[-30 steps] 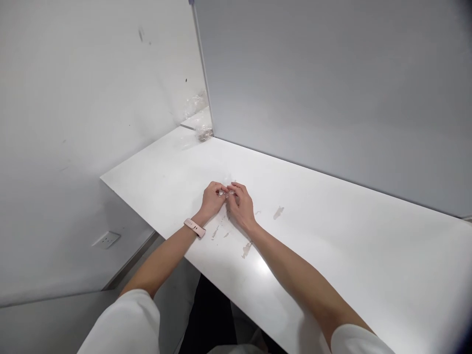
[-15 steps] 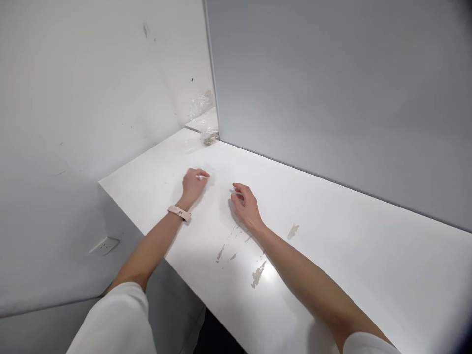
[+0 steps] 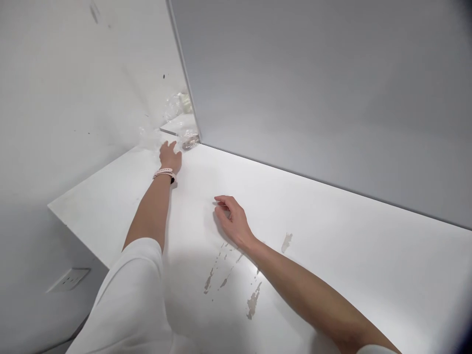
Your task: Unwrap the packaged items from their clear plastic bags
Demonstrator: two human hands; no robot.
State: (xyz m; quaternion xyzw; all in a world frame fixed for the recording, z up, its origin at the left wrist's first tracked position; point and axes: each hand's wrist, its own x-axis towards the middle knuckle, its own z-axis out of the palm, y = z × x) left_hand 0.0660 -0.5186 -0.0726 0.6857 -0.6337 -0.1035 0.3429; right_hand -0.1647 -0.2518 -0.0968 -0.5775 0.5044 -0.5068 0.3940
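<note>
My left hand, with a pink wristband, is stretched out to the far left corner of the white table. Its fingers reach the clear plastic bags piled there by the gap beside the grey partition; the fingertips are partly hidden, so I cannot see what they hold, if anything. One bag holds small dark pieces. My right hand rests on the table in the middle, fingers loosely curled, with nothing visible in it.
A grey partition walls off the back of the table and a white wall closes the left side. A wall socket sits below the table's left edge. Chipped patches mark the tabletop near me.
The two hands were together over something small and clear; they parted. The left hand has moved away to the far corner bags while the right stayed on the table.
</note>
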